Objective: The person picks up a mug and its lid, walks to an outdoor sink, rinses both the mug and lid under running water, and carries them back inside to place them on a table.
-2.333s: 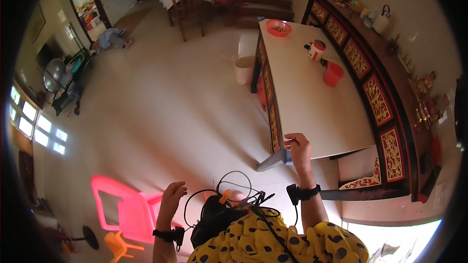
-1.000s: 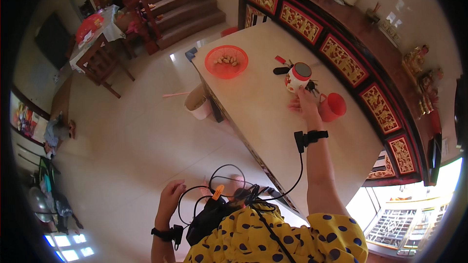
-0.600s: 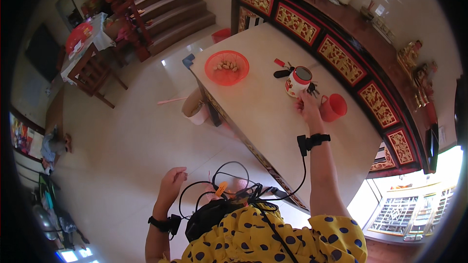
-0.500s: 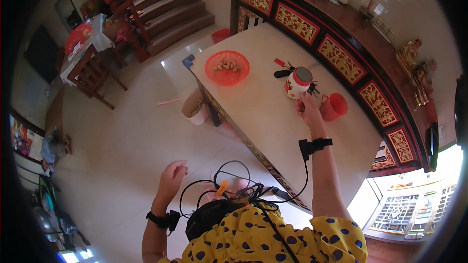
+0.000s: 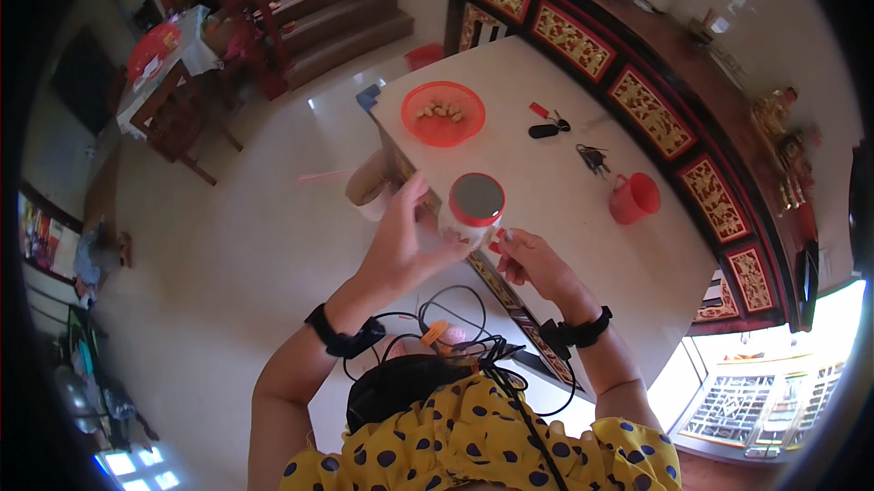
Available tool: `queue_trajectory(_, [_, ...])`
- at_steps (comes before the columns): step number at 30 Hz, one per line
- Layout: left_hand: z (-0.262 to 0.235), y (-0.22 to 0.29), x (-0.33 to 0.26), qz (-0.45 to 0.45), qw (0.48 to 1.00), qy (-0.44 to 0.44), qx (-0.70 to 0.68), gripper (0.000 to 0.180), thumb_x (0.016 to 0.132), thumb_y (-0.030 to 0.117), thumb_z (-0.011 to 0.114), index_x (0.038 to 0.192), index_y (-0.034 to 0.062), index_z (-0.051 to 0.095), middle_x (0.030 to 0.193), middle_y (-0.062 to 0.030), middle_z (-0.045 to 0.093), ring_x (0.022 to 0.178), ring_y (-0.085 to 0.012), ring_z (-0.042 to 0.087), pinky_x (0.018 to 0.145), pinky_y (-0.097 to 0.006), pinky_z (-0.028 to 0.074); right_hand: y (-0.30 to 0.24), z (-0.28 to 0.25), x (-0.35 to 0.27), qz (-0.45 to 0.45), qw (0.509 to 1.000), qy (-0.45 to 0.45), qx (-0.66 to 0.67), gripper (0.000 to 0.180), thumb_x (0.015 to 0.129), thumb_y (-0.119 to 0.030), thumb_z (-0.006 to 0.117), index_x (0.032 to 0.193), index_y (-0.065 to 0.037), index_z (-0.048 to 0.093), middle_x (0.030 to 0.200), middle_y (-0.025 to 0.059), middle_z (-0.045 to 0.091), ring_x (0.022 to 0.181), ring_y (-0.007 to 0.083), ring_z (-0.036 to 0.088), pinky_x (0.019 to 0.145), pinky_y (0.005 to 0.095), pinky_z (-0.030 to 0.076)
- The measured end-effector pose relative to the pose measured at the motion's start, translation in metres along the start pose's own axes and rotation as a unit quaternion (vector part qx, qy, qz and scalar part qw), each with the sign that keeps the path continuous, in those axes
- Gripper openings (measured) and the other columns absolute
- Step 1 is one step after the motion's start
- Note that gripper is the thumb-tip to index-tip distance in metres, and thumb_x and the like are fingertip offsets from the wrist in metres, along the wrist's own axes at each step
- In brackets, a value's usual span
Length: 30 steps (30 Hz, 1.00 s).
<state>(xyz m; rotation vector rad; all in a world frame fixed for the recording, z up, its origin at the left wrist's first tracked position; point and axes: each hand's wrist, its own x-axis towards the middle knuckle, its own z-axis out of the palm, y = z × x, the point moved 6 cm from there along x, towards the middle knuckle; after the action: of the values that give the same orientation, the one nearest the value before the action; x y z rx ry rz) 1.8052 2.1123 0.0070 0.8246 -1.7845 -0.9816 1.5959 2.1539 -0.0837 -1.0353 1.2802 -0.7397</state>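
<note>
A white jar [image 5: 462, 229] with a red rim and a grey round top [image 5: 476, 197] is held upright near the table's front edge. My right hand [image 5: 539, 263] grips its red handle between thumb and fingers. My left hand [image 5: 401, 241] is beside the jar, fingers spread and thumb reaching along its lower side. Some blur there hides whether it presses on the jar. Beyond the jar, a red plastic basket [image 5: 443, 138] holds several small, light-brown nut-like pieces [image 5: 441, 111].
Keys with a black fob [image 5: 543, 131] and a bunch of dark keys [image 5: 594, 160] lie on the table [image 5: 546, 182]. A red mug [image 5: 635, 199] stands to the right. A pale bin [image 5: 368, 189] is on the floor. Black cables [image 5: 455, 304] hang before me.
The jar has come from beside the keys toward me and left, carried by my right hand, uncovering the dark keys. My left hand has risen to the jar, its fingers now spread.
</note>
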Motion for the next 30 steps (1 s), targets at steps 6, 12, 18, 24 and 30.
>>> queue_trajectory(6, [0.005, -0.007, 0.0, 0.029, 0.98, -0.043, 0.191, 0.089, 0.073, 0.024, 0.083, 0.139, -0.0061, 0.032, 0.116, -0.0199, 0.057, 0.109, -0.0336, 0.057, 0.097, -0.045, 0.043, 0.004, 0.037, -0.001, 0.006, 0.998, -0.042, -0.051, 0.039, 0.104, -0.038, 0.042, 0.096, -0.004, 0.058, 0.072, 0.0034, 0.058, 0.06, 0.0087, 0.052, 0.056, 0.0237, 0.044])
queue_trajectory(12, [-0.006, -0.006, -0.009, 0.054, 0.97, 0.016, 0.238, 0.088, 0.07, 0.021, 0.085, 0.138, -0.0056, 0.034, 0.109, -0.021, 0.059, 0.103, -0.0343, 0.06, 0.09, -0.039, 0.048, 0.003, 0.051, 0.0, 0.01, 0.996, -0.06, -0.066, 0.041, 0.104, -0.039, 0.041, 0.094, -0.003, 0.057, 0.071, 0.0033, 0.057, 0.058, 0.0087, 0.051, 0.055, 0.0233, 0.043])
queue_trajectory(18, [-0.023, -0.02, -0.017, -0.032, 0.99, 0.097, 0.101, 0.092, 0.073, 0.026, 0.083, 0.142, -0.0045, 0.029, 0.116, -0.0174, 0.056, 0.107, -0.0244, 0.057, 0.093, -0.036, 0.046, -0.003, 0.055, 0.002, -0.009, 0.995, -0.062, -0.079, 0.042, 0.103, -0.041, 0.042, 0.091, -0.004, 0.058, 0.071, 0.002, 0.057, 0.06, 0.0081, 0.054, 0.055, 0.022, 0.045])
queue_trajectory(24, [-0.06, -0.042, -0.022, -0.196, 0.93, 0.191, -0.247, 0.064, 0.09, 0.023, 0.064, 0.139, -0.0052, 0.033, 0.118, -0.0131, 0.057, 0.114, -0.0196, 0.055, 0.1, -0.034, 0.041, 0.001, 0.05, -0.001, -0.022, 0.994, -0.066, -0.089, 0.042, 0.103, -0.041, 0.042, 0.094, -0.003, 0.058, 0.074, 0.0026, 0.059, 0.062, 0.0081, 0.056, 0.056, 0.0224, 0.046])
queue_trajectory(30, [-0.074, -0.06, -0.041, -0.202, 0.905, 0.21, -0.309, 0.051, 0.093, 0.031, 0.06, 0.131, -0.0002, 0.044, 0.127, -0.0134, 0.056, 0.116, -0.0217, 0.055, 0.103, -0.037, 0.042, 0.01, 0.044, -0.006, -0.036, 0.994, -0.056, -0.087, 0.034, 0.104, -0.034, 0.042, 0.101, -0.004, 0.058, 0.078, 0.0033, 0.061, 0.066, 0.0089, 0.058, 0.06, 0.0229, 0.047])
